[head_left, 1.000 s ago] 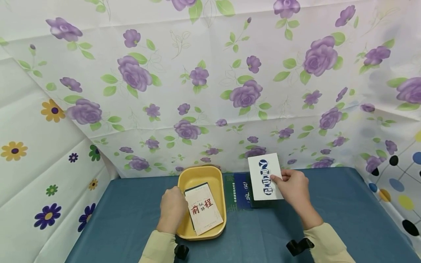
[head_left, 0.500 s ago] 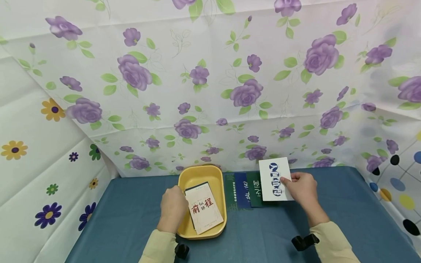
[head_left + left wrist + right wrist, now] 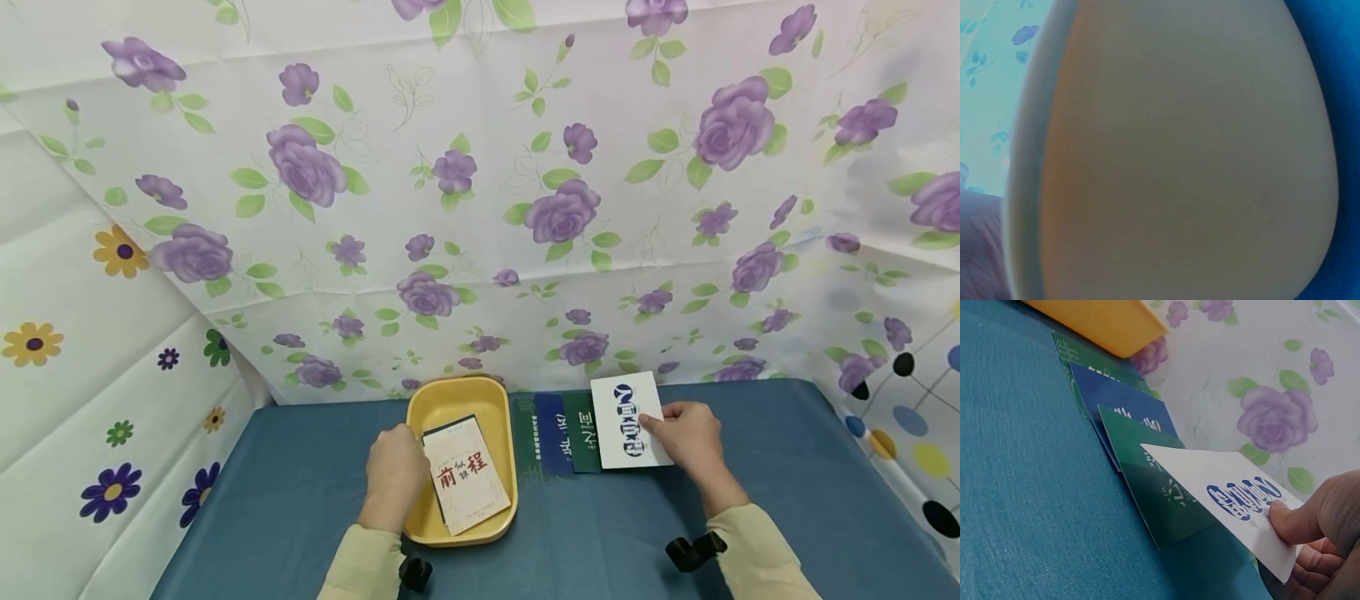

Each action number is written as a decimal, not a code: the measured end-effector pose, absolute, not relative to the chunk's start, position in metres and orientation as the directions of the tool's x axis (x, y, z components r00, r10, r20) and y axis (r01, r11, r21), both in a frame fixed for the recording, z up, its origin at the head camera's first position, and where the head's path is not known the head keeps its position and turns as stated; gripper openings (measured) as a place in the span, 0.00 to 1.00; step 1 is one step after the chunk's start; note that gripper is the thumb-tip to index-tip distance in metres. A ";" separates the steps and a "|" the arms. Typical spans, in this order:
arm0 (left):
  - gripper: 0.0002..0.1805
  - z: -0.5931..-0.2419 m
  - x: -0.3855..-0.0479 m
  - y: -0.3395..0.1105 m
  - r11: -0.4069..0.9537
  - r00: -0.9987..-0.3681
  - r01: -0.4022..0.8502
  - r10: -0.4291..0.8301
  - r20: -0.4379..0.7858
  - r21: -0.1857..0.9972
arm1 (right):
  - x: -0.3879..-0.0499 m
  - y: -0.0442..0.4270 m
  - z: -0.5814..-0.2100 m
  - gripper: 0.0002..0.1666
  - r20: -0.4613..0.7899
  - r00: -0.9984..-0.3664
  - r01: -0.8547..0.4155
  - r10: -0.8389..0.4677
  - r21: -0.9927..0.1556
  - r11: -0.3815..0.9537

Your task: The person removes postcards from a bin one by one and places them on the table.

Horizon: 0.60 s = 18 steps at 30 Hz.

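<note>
My right hand [image 3: 690, 437] pinches a thin white booklet [image 3: 618, 417] with blue lettering, thumb on top and fingers beneath. In the right wrist view the booklet [image 3: 1216, 487] is tilted, its left edge over a green booklet [image 3: 1147, 481]. That green one overlaps a blue booklet [image 3: 552, 433], which overlaps another green booklet [image 3: 527, 437]. My left hand [image 3: 395, 475] grips the left rim of a yellow tray [image 3: 457, 392]; its fingertips are hidden. Inside the tray, a cream booklet [image 3: 467, 487] with red characters lies on a dark one. The tray's wall [image 3: 1191, 150] fills the left wrist view.
A blue-green cloth [image 3: 300, 467] covers the table. Behind it rises a white sheet with purple flowers [image 3: 562, 212]. Patterned sheets also flank the left and right sides.
My right hand has moved right with the white booklet, then come down slightly toward the table, uncovering more of the green booklet beside it. The left hand stays on the tray.
</note>
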<state>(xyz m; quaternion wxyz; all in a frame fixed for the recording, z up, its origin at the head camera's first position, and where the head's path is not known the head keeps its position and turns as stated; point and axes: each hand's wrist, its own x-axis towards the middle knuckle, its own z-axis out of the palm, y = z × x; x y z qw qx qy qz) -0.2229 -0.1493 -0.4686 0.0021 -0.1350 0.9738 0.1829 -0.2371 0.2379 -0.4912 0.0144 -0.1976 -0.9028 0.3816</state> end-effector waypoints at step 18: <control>0.09 -0.468 -0.222 -0.149 0.893 -0.959 -0.280 -0.274 -0.067 0.353 | -0.245 0.237 -0.502 0.26 -0.166 -0.918 0.372 0.359 -0.670 0.642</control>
